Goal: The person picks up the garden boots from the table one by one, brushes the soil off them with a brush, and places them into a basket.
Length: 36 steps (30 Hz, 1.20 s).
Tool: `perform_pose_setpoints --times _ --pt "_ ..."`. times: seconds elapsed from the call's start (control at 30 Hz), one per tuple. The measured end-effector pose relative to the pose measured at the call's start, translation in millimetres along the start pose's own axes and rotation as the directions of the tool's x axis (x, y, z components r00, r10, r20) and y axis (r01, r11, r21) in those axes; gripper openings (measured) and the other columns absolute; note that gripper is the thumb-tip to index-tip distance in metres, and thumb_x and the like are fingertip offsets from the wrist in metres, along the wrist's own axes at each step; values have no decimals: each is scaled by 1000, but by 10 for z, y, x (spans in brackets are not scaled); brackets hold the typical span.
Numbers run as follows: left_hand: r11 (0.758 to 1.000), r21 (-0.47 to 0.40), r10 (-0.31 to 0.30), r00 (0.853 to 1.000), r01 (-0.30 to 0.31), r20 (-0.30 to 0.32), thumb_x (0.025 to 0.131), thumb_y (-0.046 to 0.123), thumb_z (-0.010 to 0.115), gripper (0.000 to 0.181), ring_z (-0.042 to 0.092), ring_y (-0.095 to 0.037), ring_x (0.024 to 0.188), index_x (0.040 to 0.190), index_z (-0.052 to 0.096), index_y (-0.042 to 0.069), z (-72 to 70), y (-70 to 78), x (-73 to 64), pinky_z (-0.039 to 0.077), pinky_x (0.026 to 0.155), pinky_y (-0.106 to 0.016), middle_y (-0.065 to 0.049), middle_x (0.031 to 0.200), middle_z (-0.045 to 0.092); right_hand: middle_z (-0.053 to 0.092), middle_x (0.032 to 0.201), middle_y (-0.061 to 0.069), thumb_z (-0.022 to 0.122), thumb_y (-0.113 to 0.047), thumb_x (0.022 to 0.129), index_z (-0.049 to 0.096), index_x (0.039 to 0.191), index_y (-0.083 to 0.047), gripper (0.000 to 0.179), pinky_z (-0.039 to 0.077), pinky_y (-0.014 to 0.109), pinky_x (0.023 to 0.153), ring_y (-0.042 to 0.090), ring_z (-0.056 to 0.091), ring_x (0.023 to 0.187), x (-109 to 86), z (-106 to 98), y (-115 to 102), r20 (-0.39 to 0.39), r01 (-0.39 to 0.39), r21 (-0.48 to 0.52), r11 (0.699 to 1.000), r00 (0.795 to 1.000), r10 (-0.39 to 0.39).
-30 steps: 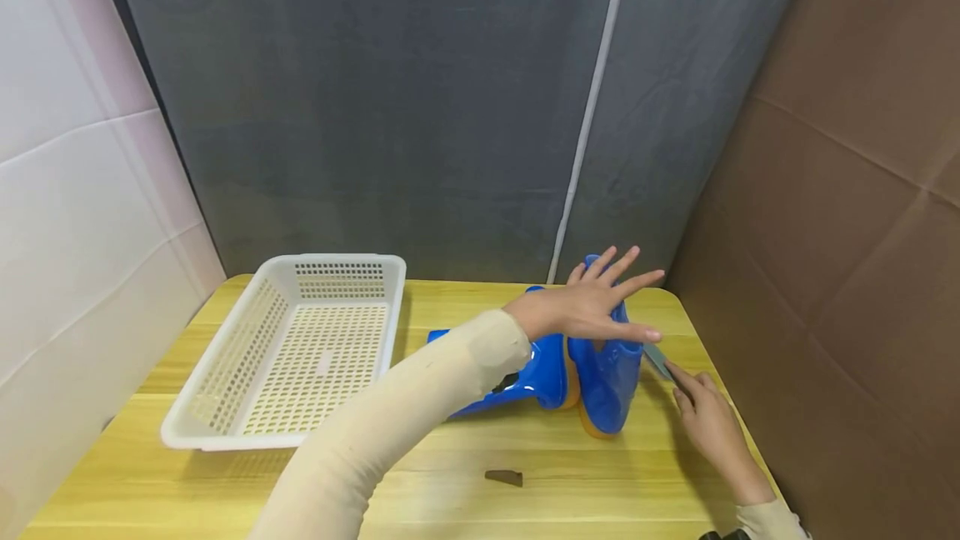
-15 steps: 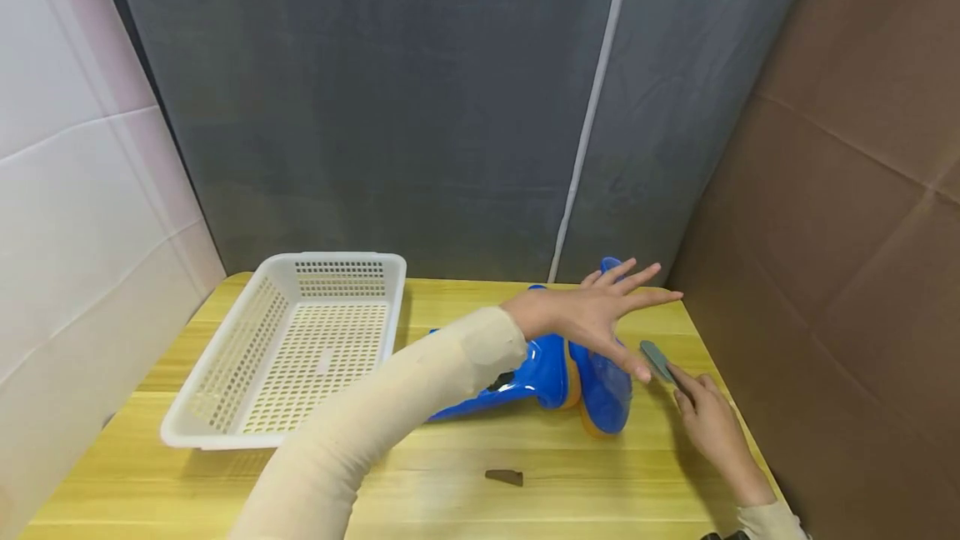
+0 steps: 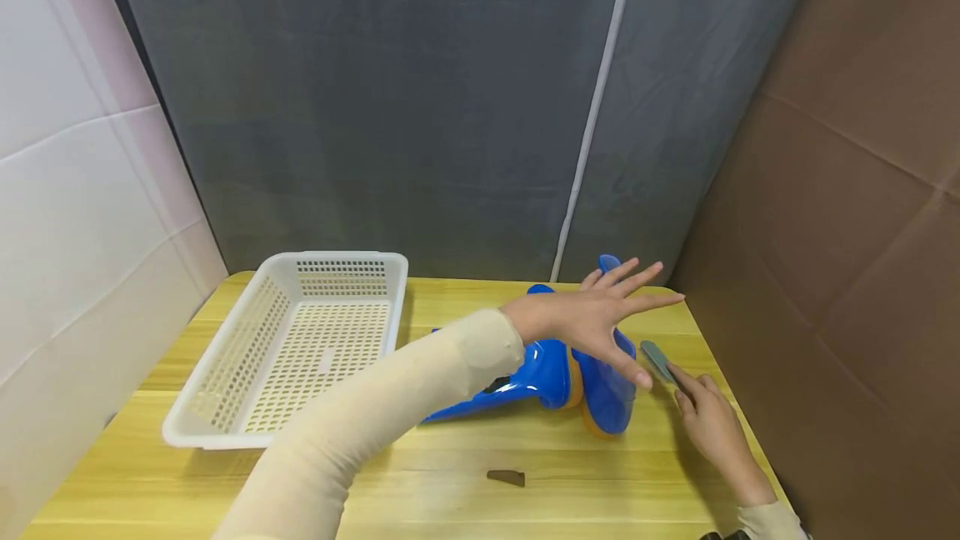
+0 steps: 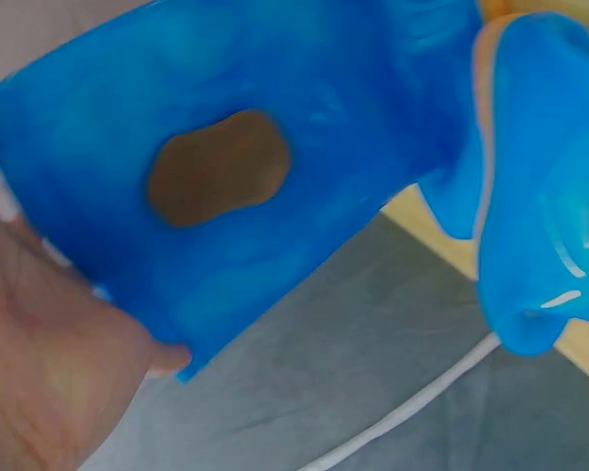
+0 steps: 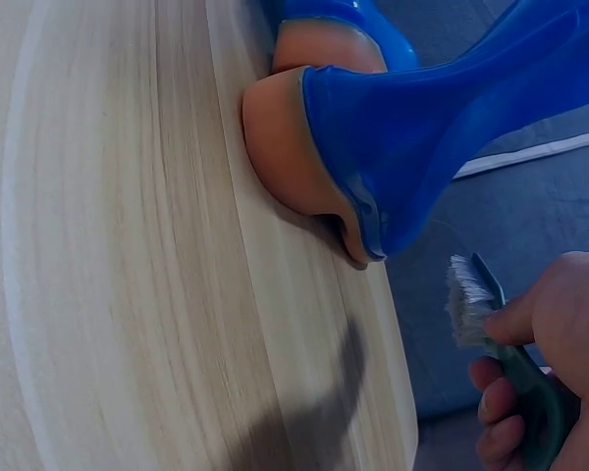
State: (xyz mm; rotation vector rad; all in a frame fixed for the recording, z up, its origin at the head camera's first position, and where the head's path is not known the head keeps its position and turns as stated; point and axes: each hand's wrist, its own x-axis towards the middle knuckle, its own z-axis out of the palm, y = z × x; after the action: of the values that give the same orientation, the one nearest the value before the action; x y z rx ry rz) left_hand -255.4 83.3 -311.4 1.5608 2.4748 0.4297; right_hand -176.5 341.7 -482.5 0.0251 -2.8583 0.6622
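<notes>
A blue rain boot [image 3: 609, 398] with an orange sole stands upright on the table, its shaft bearing a brown patch [image 4: 219, 169] in the left wrist view. My left hand [image 3: 592, 319] reaches across it with fingers spread and straight, close at the top rim; part of that hand is hidden behind the shaft in the left wrist view. Beside the boot lies a second blue rain boot [image 3: 543, 373] with a black mark, partly covered by my left sleeve. My right hand [image 3: 716, 427] grips a green brush [image 5: 532, 397] by its handle, white bristles facing the upright boot but apart from it.
A white perforated plastic basket [image 3: 401, 307] stands at the left of the wooden table [image 3: 420, 498]. Near the front lies a small dark brown piece [image 3: 506, 477]. A grey cloth wall [image 3: 375, 107] backs the table, and a brown one [image 3: 847, 232] rises at the right.
My left hand has shifted slightly right and its thumb has swung lower, as the upright boot's top tilted right. The brush stays in my right hand, almost still; the boot's shaft no longer covers its head.
</notes>
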Motion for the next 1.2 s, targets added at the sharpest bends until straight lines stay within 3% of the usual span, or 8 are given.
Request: perform_pose_setpoints --times 0.17,0.43,0.67,0.83,0.9,1.03,1.2 --pt "1000 2 -7 994 7 -107 82 68 65 104 -26 -16 153 154 -7 49 113 -22 53 -1 124 -64 20 159 -32 53 98 14 51 -10 101 47 147 -8 46 34 24 53 15 41 64 1 0 18 8 0 -10 1000 1000 0" --pt "994 101 -8 979 30 -206 86 71 55 95 -21 -19 155 155 -6 47 238 36 162 6 123 -64 14 164 -23 53 95 14 51 -7 101 47 145 -3 45 34 24 52 15 41 63 -29 -6 40 18 2 3 1000 1000 -2" --pt "982 156 126 982 -104 -143 78 72 66 111 -20 -16 155 158 -4 39 211 23 143 7 126 -58 14 164 -25 53 96 14 51 -8 101 47 146 -4 45 35 23 54 15 41 65 -16 2 71 10 1 -8 1000 1000 -1" --pt "977 157 165 977 -144 -133 74 71 71 117 -14 -21 157 160 1 33 179 -3 129 11 125 -58 8 168 -16 54 95 15 52 -8 100 49 144 -4 45 35 25 56 16 42 65 0 -5 75 -13 1 -17 1000 1000 -1" --pt "984 131 139 979 -120 -150 74 71 72 117 -14 -20 157 160 0 35 175 -17 125 11 126 -57 9 167 -16 54 94 15 53 -8 100 50 144 -4 44 35 26 56 16 42 65 5 -12 68 -21 6 -19 1000 1000 -6" --pt "999 52 22 984 -13 -177 77 71 68 113 -19 -19 155 157 -7 42 191 -32 124 6 126 -57 13 164 -23 54 94 15 54 -8 99 51 143 -4 44 35 28 57 17 42 64 4 -29 61 -28 14 -21 1000 1000 -14" --pt "996 -40 -82 978 75 -192 85 68 60 101 -20 -21 155 156 -8 45 203 15 140 4 125 -61 12 164 -23 55 94 16 54 -7 99 51 143 -2 44 34 27 55 16 42 63 -7 -42 66 -32 14 -25 1000 999 -15"
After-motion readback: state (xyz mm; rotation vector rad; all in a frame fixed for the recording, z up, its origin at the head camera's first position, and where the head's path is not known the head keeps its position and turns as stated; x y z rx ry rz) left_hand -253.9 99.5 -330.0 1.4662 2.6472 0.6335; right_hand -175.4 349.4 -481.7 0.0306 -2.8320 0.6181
